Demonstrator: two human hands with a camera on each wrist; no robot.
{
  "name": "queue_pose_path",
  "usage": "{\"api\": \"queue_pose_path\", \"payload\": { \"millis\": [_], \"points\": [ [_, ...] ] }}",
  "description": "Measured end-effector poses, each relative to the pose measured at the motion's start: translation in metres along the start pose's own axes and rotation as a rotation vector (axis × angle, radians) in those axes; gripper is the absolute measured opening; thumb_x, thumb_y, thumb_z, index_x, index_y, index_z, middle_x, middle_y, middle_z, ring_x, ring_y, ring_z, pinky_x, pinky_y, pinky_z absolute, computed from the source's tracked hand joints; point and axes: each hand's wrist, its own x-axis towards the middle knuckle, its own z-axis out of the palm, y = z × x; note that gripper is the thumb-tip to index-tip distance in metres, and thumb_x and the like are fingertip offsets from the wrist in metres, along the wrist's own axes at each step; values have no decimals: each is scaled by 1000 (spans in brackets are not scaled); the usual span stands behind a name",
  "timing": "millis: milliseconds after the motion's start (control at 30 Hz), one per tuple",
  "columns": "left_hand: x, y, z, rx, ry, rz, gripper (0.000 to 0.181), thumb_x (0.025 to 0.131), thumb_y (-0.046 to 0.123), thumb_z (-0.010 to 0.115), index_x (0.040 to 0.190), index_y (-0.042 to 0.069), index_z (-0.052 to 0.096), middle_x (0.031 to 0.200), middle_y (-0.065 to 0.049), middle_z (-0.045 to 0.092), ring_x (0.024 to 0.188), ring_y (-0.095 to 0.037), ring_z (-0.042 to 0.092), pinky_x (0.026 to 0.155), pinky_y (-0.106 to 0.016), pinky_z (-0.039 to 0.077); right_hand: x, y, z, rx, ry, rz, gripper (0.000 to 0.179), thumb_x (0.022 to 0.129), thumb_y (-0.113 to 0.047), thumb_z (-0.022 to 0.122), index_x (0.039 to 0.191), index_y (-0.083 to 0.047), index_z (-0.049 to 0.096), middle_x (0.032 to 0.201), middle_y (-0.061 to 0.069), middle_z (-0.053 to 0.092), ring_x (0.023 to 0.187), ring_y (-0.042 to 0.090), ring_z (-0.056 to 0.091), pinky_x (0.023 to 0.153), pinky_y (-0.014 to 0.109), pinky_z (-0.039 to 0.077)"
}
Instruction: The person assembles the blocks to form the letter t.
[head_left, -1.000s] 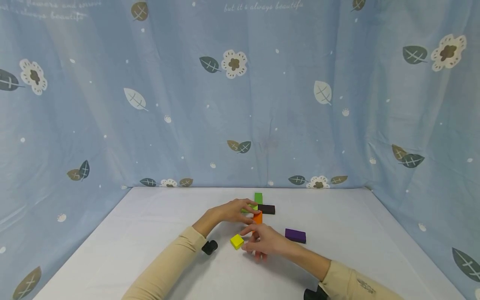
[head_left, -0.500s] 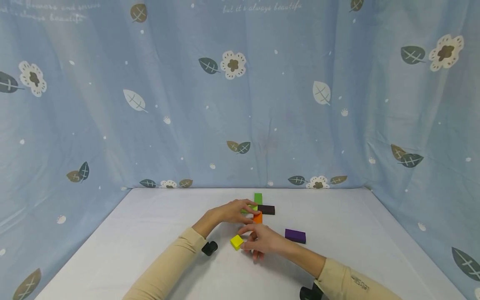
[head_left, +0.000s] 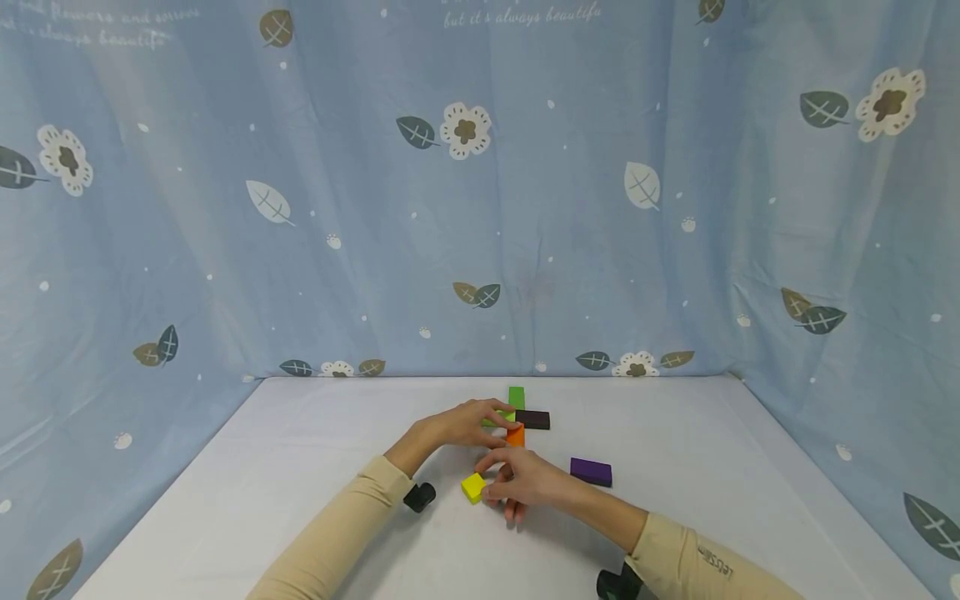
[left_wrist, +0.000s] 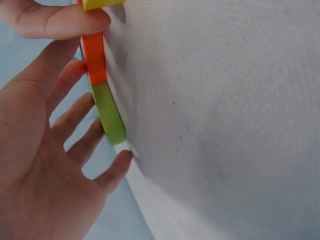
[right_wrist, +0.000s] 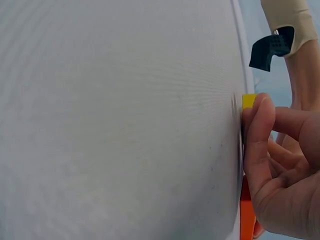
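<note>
In the head view, a small yellow block (head_left: 472, 488) lies on the white table beside my right hand (head_left: 534, 478), whose index finger and thumb pinch its near corner. Seen from the right wrist, that thumb overlaps the yellow block (right_wrist: 248, 101) and the other fingers are curled. My left hand (head_left: 467, 422) rests against the orange block (head_left: 516, 435), its fingertips reaching over it. A lime block (head_left: 511, 416) is partly hidden behind those fingers. From the left wrist, the fingers are spread loosely along the orange block (left_wrist: 95, 59) and a green block (left_wrist: 108, 111).
Behind the orange block lie a black block (head_left: 533, 420) and a bright green block (head_left: 517, 397). A purple block (head_left: 591, 472) sits apart, right of my right hand. A blue patterned curtain (head_left: 525, 208) hangs along the table's back edge.
The yellow block has shifted slightly towards me and turned a little under my right fingers. My right index finger has moved slightly left. The left hand has stayed in place.
</note>
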Motion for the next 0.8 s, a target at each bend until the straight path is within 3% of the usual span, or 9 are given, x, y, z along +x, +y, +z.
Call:
{"api": "queue_pose_path", "payload": {
  "millis": [800],
  "points": [
    [1, 1, 1, 2, 6, -9, 40, 94, 25, 66, 134, 22, 62, 151, -2, 47, 138, -25, 44, 111, -46, 42, 4, 1, -2, 6, -42, 0, 28, 89, -13, 71, 115, -10, 62, 73, 8, 66, 45, 11, 59, 47, 23, 53]
  ]
}}
